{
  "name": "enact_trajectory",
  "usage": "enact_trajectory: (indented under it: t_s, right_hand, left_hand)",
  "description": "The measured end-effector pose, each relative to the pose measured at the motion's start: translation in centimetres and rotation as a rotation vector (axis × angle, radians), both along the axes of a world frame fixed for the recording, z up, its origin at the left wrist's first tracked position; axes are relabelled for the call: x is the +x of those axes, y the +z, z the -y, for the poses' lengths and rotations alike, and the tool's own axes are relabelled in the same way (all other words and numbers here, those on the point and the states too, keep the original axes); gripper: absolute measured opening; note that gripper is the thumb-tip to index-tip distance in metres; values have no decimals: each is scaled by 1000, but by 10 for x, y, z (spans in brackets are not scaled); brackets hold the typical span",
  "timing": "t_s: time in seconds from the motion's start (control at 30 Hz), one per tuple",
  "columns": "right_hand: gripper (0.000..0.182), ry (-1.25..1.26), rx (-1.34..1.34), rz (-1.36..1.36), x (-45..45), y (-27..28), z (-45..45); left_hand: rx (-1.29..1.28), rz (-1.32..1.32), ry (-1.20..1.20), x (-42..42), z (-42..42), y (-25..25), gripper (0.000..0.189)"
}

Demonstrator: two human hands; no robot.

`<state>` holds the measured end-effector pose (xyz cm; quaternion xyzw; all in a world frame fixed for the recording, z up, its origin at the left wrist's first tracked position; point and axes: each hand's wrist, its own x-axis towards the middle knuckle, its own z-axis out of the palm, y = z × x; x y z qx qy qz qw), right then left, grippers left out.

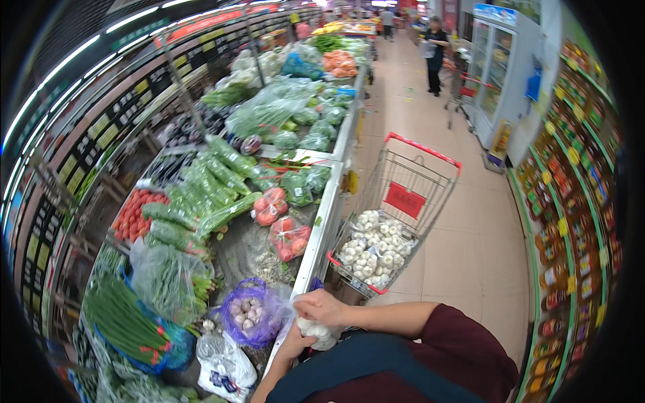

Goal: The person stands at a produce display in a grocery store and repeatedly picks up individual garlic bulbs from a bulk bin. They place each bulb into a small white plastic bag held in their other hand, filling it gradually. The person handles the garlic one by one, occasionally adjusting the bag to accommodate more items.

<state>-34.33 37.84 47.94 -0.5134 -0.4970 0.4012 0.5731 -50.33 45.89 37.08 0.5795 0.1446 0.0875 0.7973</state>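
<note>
A clear plastic bag of white garlic bulbs (319,333) is held close to my body at the edge of the vegetable stand. My left hand (294,343) supports the bag from its side, its fingers partly hidden. At the top, my right hand (322,306) pinches the gathered plastic. Left of my hands, a purple mesh sack (233,330) lies open on the stand (237,254) with loose garlic bulbs (247,311) inside. A white plastic bag (224,367) rests just below that sack. Several bagged garlic portions (380,247) fill the bottom of a shopping cart (426,189) beside the stand.
Bundled green stalks (126,317), bagged leafy greens (171,282), bagged tomatoes (291,237) and loose tomatoes (138,214) cover the stand. Bottle shelves (554,272) line the right side. A person (436,55) stands up the aisle near a glass-door refrigerator (491,65) and another cart (461,95).
</note>
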Motion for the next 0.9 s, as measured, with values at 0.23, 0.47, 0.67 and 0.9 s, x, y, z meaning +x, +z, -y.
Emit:
enact_trajectory:
  t_s: [0.23, 0.47, 0.67, 0.9]
  right_hand:
    - [26, -236, -47, 11, 40, -13, 38]
    - [29, 33, -6, -114, 82, -10, 59]
    - [24, 104, -35, -297, 80, -7, 60]
    - [28, -90, -106, -629, 79, -21, 63]
  left_hand:
    - [283, -23, 241, 70, 54, 17, 81]
    - [94, -59, -78, 76, 46, 17, 85]
    - [23, -45, -29, 93, 55, 71, 62]
    - [230, 44, 196, 101, 87, 42, 76]
